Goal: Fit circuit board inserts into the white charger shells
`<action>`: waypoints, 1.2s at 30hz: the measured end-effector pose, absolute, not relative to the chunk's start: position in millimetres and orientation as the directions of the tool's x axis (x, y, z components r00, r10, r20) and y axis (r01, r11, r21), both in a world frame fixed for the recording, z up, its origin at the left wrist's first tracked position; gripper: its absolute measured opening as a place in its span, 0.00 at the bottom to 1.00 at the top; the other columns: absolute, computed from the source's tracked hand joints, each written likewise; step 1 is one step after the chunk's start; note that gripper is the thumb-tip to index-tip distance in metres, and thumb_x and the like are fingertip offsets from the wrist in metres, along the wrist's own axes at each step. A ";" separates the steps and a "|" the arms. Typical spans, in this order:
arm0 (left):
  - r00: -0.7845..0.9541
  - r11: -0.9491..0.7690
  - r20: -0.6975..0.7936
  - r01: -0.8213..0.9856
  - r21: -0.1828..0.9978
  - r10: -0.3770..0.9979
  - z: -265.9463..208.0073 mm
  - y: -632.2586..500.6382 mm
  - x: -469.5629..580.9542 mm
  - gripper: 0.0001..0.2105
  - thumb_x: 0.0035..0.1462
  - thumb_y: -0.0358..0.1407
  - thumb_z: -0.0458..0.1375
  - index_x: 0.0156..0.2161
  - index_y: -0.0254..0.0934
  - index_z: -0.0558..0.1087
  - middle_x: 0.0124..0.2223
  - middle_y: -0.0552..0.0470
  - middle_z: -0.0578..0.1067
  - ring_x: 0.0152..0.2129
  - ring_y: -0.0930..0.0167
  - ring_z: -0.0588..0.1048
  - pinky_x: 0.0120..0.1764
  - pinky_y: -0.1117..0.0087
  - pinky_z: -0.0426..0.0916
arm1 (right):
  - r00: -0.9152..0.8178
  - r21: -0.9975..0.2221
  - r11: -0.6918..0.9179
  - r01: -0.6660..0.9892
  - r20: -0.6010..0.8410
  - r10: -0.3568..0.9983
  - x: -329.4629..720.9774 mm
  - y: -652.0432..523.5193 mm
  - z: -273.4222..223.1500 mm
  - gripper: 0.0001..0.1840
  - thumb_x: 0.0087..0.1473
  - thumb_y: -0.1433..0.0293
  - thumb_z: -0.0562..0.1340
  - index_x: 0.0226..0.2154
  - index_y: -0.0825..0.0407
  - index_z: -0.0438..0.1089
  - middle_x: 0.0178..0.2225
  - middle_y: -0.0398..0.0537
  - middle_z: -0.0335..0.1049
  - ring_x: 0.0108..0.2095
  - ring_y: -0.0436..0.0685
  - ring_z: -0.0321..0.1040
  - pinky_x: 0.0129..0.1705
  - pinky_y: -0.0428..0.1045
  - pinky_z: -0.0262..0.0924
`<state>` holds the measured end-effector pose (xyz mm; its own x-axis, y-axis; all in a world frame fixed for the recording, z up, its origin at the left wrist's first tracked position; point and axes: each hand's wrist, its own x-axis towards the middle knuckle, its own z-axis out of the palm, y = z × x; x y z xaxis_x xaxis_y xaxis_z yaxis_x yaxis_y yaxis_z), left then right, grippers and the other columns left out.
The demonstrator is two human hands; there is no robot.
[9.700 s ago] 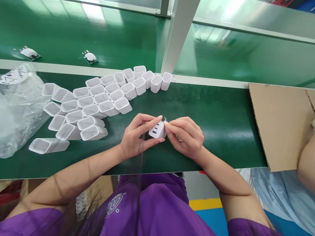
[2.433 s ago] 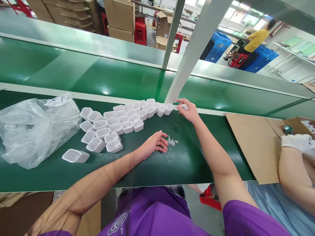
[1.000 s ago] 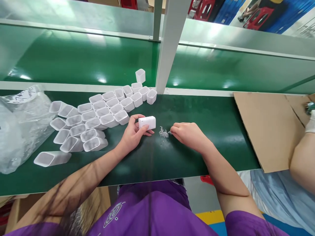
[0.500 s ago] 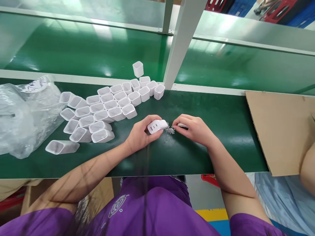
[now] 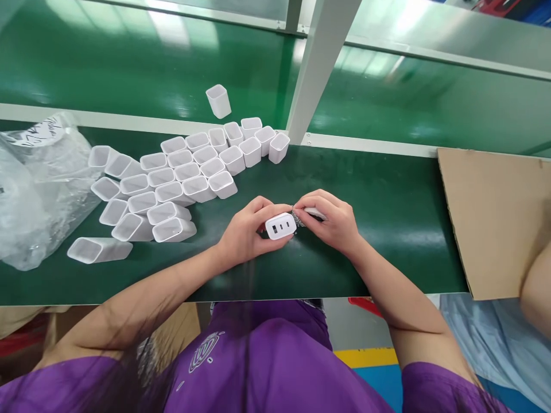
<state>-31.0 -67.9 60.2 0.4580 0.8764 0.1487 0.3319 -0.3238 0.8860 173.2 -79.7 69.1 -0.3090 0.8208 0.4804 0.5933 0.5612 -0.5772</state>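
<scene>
My left hand (image 5: pixel 243 232) is closed round a white charger (image 5: pixel 280 226), whose end face with its port slots is turned towards me. My right hand (image 5: pixel 333 221) is closed, with a small white flat piece (image 5: pixel 315 213) held under its curled fingers. The right fingertips are pinched at the charger's upper right edge; whatever is between them is too small to make out. Just beneath those fingertips, a small heap of shiny clear bits (image 5: pixel 300 221) lies on the green table, partly hidden by both hands.
Several white open-ended housings (image 5: pixel 187 172) stand close together at left, and a single housing (image 5: pixel 219 102) sits farther back. A clear plastic bag (image 5: pixel 47 195) lies far left. A cardboard sheet (image 5: pixel 499 223) lies at right, beside another person's arm (image 5: pixel 536 292). A white post (image 5: pixel 316 69) rises behind.
My left hand has turned the charger so its port face points more towards me. My right fingertips have moved left from beside the heap to the charger's edge. The view has shifted slightly.
</scene>
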 end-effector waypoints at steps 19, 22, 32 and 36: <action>0.474 -0.408 0.222 0.336 0.849 0.852 58.6 -69.5 -30.1 0.15 0.51 0.37 0.63 0.46 0.40 0.75 0.37 0.53 0.72 0.31 0.73 0.71 0.33 0.74 0.67 | -0.348 -0.366 0.674 0.641 0.645 0.681 171.7 -77.9 57.7 0.06 0.67 0.72 0.59 0.38 0.50 0.70 0.36 0.44 0.74 0.32 0.51 0.73 0.29 0.44 0.65; 0.476 -0.455 0.270 0.333 0.826 0.837 56.0 -69.8 -30.2 0.15 0.52 0.36 0.63 0.47 0.40 0.75 0.37 0.53 0.72 0.31 0.74 0.71 0.33 0.74 0.68 | -0.363 -0.349 0.704 0.618 0.668 0.650 171.9 -77.9 57.2 0.05 0.65 0.74 0.61 0.37 0.51 0.71 0.35 0.45 0.74 0.30 0.51 0.72 0.28 0.44 0.64; 0.470 -0.674 0.485 0.459 0.579 0.737 46.9 -63.5 -34.8 0.18 0.53 0.34 0.63 0.50 0.40 0.71 0.45 0.48 0.70 0.39 0.70 0.73 0.40 0.70 0.72 | -0.248 -0.618 0.621 0.482 0.583 0.773 171.0 -79.2 68.3 0.06 0.64 0.71 0.63 0.33 0.49 0.71 0.32 0.45 0.73 0.31 0.54 0.72 0.34 0.48 0.69; 0.466 -0.666 0.479 0.469 0.580 0.744 47.4 -63.4 -35.4 0.19 0.52 0.34 0.63 0.50 0.39 0.71 0.44 0.49 0.71 0.40 0.70 0.73 0.40 0.70 0.72 | -0.247 -0.670 0.600 0.436 0.553 0.796 171.2 -78.7 69.5 0.06 0.63 0.71 0.64 0.32 0.49 0.72 0.32 0.45 0.74 0.31 0.54 0.72 0.34 0.48 0.69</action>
